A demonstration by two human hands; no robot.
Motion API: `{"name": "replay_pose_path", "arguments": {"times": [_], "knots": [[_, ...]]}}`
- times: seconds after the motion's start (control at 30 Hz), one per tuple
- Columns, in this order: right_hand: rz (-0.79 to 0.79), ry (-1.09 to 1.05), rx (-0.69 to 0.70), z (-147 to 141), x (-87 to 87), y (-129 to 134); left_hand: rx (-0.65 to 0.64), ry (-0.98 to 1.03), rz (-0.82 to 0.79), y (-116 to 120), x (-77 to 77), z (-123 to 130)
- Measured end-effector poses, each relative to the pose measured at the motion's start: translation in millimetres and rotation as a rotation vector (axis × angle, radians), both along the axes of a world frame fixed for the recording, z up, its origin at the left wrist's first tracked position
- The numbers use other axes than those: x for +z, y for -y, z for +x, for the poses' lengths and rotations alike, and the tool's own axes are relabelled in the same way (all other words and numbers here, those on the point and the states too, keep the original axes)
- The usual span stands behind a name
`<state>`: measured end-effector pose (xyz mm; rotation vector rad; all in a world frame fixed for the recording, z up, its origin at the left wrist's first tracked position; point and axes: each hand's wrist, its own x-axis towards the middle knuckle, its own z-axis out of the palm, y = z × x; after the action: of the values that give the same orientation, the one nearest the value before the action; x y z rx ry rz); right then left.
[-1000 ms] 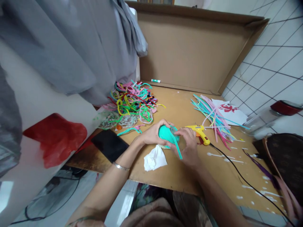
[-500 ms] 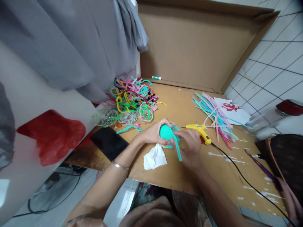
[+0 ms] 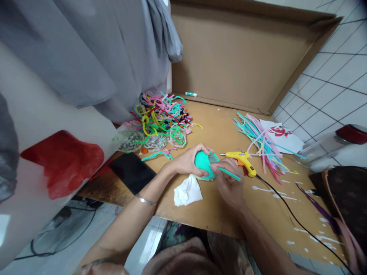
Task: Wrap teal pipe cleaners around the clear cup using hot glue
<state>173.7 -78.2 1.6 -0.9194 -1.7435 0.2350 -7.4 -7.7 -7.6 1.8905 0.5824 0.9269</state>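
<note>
My left hand (image 3: 191, 160) is closed around a round cup-like piece (image 3: 203, 163) covered in turquoise pipe cleaner, with a clear, see-through part showing at its right. Pinched in my right hand (image 3: 231, 181) is a loose turquoise pipe cleaner (image 3: 229, 173), which runs from the piece's right side and sticks out to the right past my fingers. A yellow hot glue gun (image 3: 240, 157) lies just beyond my right hand, its nozzle pointing left toward the piece. Below my left hand rests a crumpled white tissue (image 3: 188, 191).
Tangled colourful pipe cleaners (image 3: 163, 114) lie at the back left, straight ones (image 3: 260, 137) at the right. A black phone or tablet (image 3: 132, 172) sits at the left edge. The glue gun's cord (image 3: 298, 217) crosses the right side toward a brown bag (image 3: 341, 194). A glue stick (image 3: 191, 94) lies behind.
My right hand has swung the loose pipe cleaner end from hanging downward to pointing right. The piece has turned slightly in my left hand, showing more of its clear part.
</note>
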Motion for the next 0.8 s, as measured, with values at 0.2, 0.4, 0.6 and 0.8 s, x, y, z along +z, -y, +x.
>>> {"name": "replay_pose_path", "arguments": {"times": [0.2, 0.4, 0.6, 0.8], "knots": [[-0.09, -0.135, -0.08, -1.1, 1.4, -0.6, -0.004, 0.012, -0.007, -0.6, -0.8, 0.1], [-0.079, -0.035, -0.143, -4.4, 4.8, 0.1, -0.009, 0.014, -0.018, 0.8, 0.2, 0.1], [0.002, 0.025, -0.169, -4.6, -1.0, -6.4, -0.014, 0.007, -0.042, 4.9, 5.6, -0.2], [0.018, -0.021, -0.164, -2.0, -8.1, -10.0, -0.023, 0.009, -0.077, 6.0, 7.2, -0.5]]}}
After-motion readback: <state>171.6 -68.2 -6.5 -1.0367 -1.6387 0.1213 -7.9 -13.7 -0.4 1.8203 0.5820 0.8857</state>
